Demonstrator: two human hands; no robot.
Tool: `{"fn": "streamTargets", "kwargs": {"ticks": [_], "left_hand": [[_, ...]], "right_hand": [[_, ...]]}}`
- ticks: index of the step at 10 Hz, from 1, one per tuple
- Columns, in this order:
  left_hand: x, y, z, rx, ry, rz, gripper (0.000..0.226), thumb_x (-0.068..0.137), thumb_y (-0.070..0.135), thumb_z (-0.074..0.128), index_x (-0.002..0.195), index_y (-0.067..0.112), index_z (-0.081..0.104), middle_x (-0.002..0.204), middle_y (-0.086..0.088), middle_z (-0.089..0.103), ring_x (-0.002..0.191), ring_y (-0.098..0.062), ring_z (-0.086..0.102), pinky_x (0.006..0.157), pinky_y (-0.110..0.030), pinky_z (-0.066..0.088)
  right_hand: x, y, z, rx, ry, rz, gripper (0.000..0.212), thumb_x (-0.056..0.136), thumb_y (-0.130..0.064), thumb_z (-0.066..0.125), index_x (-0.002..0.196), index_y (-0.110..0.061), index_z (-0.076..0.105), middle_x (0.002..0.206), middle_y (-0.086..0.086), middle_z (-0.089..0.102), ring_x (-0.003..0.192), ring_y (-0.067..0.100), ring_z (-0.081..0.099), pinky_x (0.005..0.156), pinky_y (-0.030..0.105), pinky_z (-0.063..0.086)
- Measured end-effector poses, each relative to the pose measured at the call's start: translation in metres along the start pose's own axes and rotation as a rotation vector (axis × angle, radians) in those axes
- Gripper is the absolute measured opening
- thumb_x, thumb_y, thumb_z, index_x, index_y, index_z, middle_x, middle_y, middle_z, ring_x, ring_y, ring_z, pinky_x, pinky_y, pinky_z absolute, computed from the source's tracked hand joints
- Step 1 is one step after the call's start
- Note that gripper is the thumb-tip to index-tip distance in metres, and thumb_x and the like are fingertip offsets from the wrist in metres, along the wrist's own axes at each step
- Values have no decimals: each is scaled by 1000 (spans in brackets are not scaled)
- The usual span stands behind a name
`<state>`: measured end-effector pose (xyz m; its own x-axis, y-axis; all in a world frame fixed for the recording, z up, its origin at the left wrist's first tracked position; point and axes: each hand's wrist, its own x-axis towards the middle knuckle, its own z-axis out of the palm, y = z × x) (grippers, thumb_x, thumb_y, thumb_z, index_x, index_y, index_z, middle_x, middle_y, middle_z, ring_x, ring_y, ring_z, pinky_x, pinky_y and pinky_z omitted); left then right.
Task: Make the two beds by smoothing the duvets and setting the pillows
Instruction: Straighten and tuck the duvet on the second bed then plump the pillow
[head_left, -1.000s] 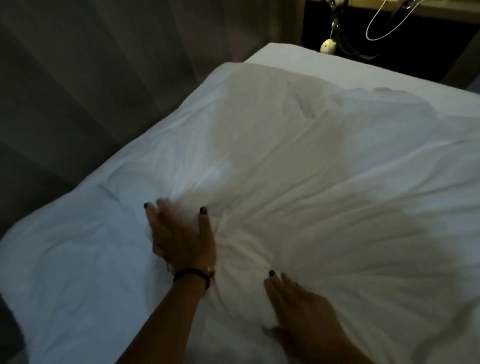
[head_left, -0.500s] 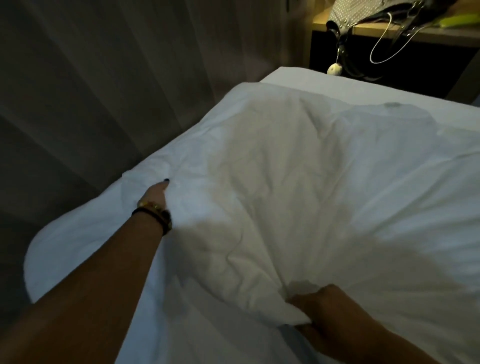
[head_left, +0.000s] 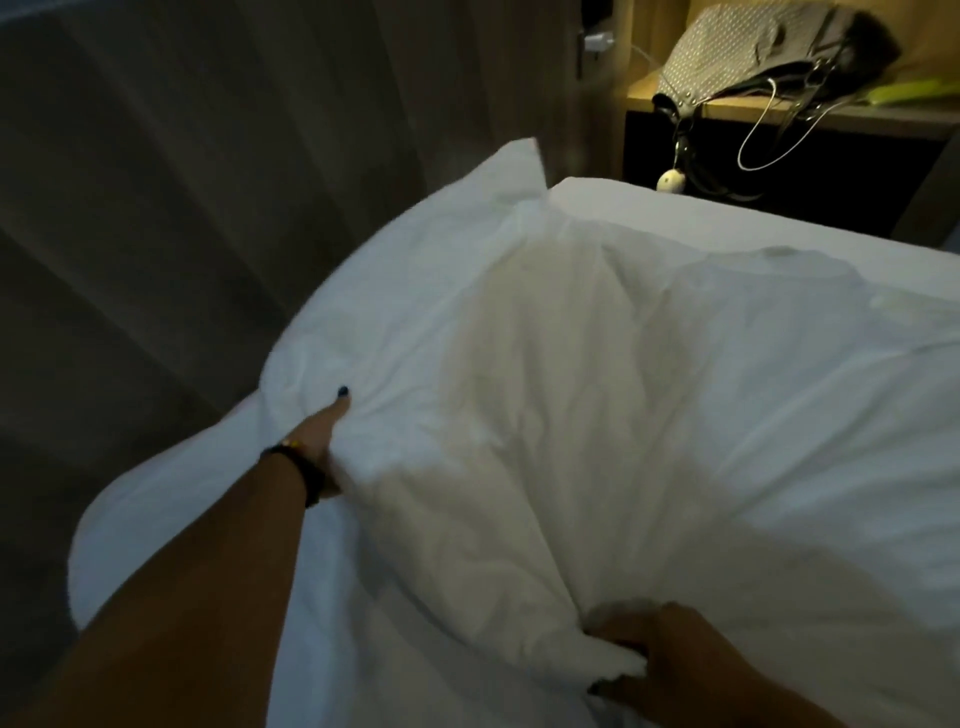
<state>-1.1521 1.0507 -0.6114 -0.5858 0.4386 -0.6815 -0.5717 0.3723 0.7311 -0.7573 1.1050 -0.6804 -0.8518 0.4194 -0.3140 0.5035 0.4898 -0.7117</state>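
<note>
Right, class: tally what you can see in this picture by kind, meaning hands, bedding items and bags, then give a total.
Hands: 2, the left hand and the right hand
Bedding: 2, the duvet and the sheet
Bags: 1, the bag on the shelf
Total: 5

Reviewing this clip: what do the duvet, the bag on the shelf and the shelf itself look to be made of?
Duvet: soft woven fabric, probably cotton, matte white; it creases and bunches where the right hand grips it. Bag: seemingly fabric or faux leather, grey with small pale dots, dark straps. Shelf: looks like light wood or laminate, smooth.
</note>
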Motion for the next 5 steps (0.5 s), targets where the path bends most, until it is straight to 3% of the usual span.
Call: {"fn": "streamTargets", "kwargs": {"ticks": [1, 2, 3, 4, 5], "left_hand": [[38, -24, -14, 228, 92, 68, 67, 85, 53, 61, 131, 6, 51, 129, -19, 56, 114, -38, 54, 105, -48, 39], [30, -4, -5, 225, 229, 281, 66, 78, 34, 67, 134, 4, 49, 138, -17, 50, 122, -37, 51, 102, -48, 43], [-23, 27, 43, 78, 248, 529, 87, 75, 21, 72, 148, 18, 26, 133, 4, 41, 117, -25, 50, 98, -43, 43], [-94, 44, 111, 291, 56, 917, 71, 79, 5, 70, 141, 20, 37, 124, 5, 49, 111, -19, 52, 93, -33, 44], [-173, 24, 172, 631, -258, 1263, 58, 66, 30, 73, 120, 25, 56, 111, 13, 63, 105, 4, 58, 88, -15, 47]], "right_hand": [[0, 2, -8, 135, 55, -93, 43, 51, -84, 66, 91, -70, 59, 102, -51, 54, 106, -22, 50, 93, 4, 37], [-10, -2, -13, 297, 9, -11, 41, 49, -83, 67, 86, -65, 64, 104, -42, 60, 106, -17, 54, 98, 12, 41], [-25, -4, -19, 655, 60, 25, 70, 42, -77, 78, 95, -31, 76, 100, -12, 74, 100, 1, 66, 96, 27, 50], [-47, 8, -40, 1148, 160, 193, 83, 29, -45, 93, 98, -4, 74, 97, 16, 73, 83, 27, 69, 75, 35, 53], [-79, 22, -81, 1453, 433, 205, 105, 23, -45, 95, 112, -1, 62, 105, 17, 71, 80, 29, 72, 66, 40, 59]]}}
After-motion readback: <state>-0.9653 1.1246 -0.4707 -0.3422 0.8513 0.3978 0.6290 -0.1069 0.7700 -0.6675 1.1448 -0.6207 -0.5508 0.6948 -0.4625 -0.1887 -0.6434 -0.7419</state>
